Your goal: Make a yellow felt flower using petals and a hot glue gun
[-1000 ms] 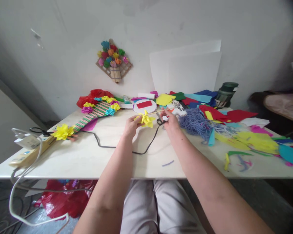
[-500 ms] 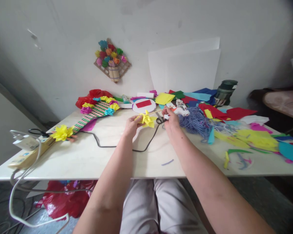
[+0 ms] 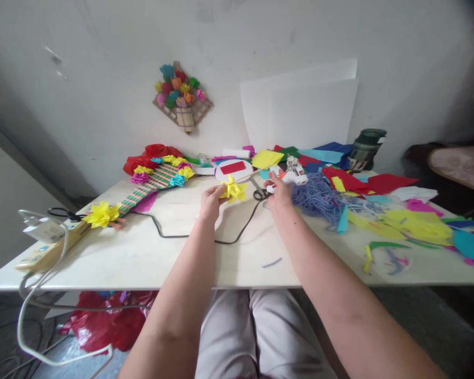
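Yellow folded-paper flower [image 3: 233, 190] on a thin wooden stick [image 3: 256, 177]: pinched in the fingers of the left hand [image 3: 210, 202], held above the white tabletop [image 3: 174, 247] near its middle. Right hand [image 3: 278, 193] closed around the handle of a white hot-glue gun [image 3: 292, 177], just right of the flower. Black cord [image 3: 237, 234] trails from the gun across the table. Blue yarn tangle [image 3: 319, 197] lies just beside the right hand. Black-handled scissors [image 3: 258, 193] between the hands.
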Demonstrator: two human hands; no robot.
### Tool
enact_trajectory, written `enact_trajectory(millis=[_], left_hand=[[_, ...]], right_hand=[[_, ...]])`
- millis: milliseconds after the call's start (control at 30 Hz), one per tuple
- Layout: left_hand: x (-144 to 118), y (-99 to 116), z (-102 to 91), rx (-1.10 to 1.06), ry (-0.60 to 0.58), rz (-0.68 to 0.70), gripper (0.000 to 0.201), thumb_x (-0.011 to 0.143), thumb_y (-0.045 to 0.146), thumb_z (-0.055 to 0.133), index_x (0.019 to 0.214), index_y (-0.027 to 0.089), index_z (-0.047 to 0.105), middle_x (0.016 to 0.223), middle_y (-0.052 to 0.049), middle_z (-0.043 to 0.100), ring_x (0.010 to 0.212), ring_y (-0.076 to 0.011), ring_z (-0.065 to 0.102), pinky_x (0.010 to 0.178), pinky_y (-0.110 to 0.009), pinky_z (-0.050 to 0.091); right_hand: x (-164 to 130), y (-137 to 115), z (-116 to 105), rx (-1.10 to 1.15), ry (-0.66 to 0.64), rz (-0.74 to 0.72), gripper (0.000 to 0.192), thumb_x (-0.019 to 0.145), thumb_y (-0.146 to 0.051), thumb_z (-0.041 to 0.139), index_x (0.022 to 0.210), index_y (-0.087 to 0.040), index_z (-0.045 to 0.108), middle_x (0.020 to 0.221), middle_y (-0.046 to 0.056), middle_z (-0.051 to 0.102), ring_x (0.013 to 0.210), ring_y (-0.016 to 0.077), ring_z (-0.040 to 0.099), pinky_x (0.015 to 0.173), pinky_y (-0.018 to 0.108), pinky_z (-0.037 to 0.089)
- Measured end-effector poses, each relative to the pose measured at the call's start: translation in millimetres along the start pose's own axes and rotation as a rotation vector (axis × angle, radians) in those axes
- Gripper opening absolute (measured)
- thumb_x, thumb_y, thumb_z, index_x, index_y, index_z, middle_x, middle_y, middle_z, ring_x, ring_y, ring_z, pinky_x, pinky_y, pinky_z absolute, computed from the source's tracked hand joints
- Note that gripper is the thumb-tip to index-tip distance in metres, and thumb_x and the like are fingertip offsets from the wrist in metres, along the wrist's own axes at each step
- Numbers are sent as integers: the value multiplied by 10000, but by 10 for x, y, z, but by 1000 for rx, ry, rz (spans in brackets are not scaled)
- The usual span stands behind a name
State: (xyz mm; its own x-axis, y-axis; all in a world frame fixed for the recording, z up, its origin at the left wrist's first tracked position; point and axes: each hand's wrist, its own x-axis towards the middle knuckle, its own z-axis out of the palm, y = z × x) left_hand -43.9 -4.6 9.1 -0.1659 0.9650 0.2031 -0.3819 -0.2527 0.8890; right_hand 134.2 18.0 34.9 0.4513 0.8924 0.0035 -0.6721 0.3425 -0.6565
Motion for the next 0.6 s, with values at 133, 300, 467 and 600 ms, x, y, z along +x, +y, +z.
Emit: enact_trajectory(millis=[133, 300, 467, 600], left_hand=[[23, 11, -24, -31, 100, 39, 320, 563, 352, 766, 731, 105, 650, 698, -53, 639, 755, -189, 644, 724, -353, 537], [45, 12, -57, -68, 139, 78, 315, 556, 345, 768, 724, 109, 646, 698, -48, 631, 770, -195, 642, 717, -344, 533], [47, 22, -60, -94, 169, 95, 344, 540, 374, 779, 715, 112, 641, 687, -38, 626, 721, -170, 635, 702, -326, 533], [40, 31, -50, -94, 155, 96, 349, 541, 379, 781, 711, 108, 641, 693, -41, 629, 684, -154, 628, 691, -321, 534]], right_hand=[[-2, -39, 4, -134, -57, -45, 352, 596, -311, 748, 855, -179, 550, 493, -112, 478, 333, 24, 355, 352, 176, 361], [-87, -86, 0, -264, -351, -107, 324, 596, -414, 735, 641, -169, 527, 448, -87, 459, 302, 22, 318, 320, 195, 316], [-102, -142, -77, -463, -715, -43, 353, 609, -460, 730, 648, -150, 565, 488, -28, 551, 314, 41, 361, 308, 208, 286], [-86, -181, -121, -616, -908, 0, 358, 635, -467, 720, 693, -146, 574, 496, -20, 568, 317, 49, 375, 306, 206, 264]])
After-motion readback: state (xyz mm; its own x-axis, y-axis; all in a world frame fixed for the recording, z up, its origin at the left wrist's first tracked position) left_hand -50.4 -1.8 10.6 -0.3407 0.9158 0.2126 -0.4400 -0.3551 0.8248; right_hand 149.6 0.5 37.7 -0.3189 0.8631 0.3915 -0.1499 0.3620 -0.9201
